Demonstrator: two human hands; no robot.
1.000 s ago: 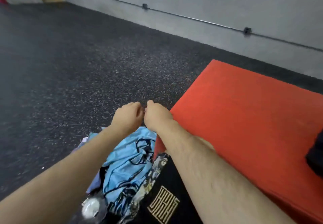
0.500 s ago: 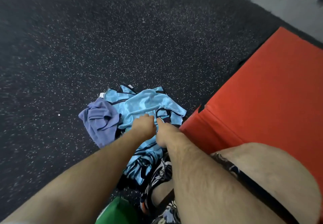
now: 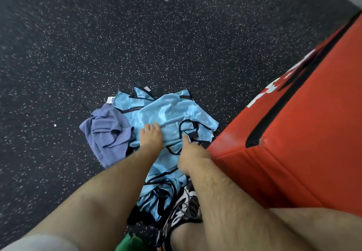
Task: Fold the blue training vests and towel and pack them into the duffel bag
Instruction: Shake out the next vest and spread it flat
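Note:
A crumpled pile of light blue training vests [image 3: 168, 113] with black trim lies on the dark speckled floor. A purple towel [image 3: 107, 133] is bunched against its left side. My left hand [image 3: 151, 136] is down on the top vest near the towel, its fingers curled into the fabric. A little to the right, my right hand [image 3: 189, 154] grips the same vest by a black-trimmed edge, thumb pointing forward. No duffel bag is in view.
A big red padded block [image 3: 293, 143] stands close on the right, its corner beside my right hand. My patterned shoe [image 3: 184, 209] and bare knee are below the pile. A green object [image 3: 127, 242] shows at the bottom edge. Speckled rubber floor [image 3: 137, 35] stretches ahead and left.
My view has tilted down from the wall to the floor. Both hands have dropped onto the vest pile and moved apart.

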